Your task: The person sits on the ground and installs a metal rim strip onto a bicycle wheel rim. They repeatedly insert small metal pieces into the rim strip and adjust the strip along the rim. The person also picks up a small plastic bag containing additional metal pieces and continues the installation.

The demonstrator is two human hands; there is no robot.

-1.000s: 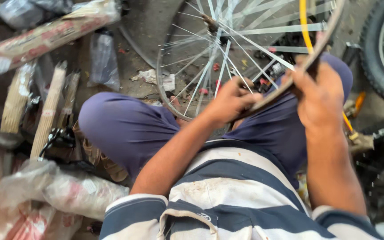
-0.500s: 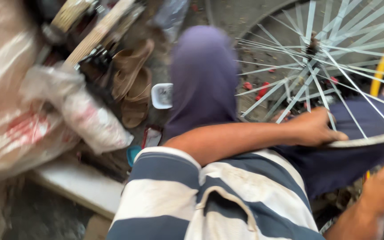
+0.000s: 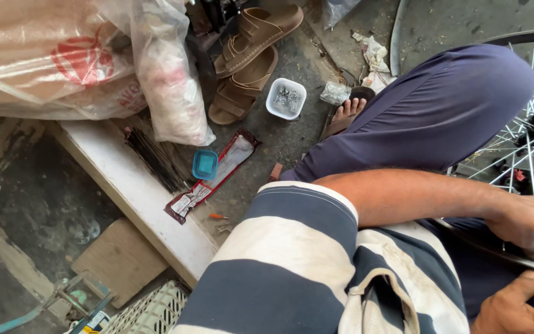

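At far right, both hands, left hand (image 3: 526,222) and right hand (image 3: 517,306), clench the bicycle wheel rim (image 3: 495,246); fingers risk pinching against spokes (image 3: 526,148) if it slips.

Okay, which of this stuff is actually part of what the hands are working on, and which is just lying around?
In use:
spoked bicycle wheel with metal rim
left hand on the rim
right hand below the rim

Lying about:
pair of brown sandals
small white tub of metal bits
small blue square lid
bundle of thin dark spokes
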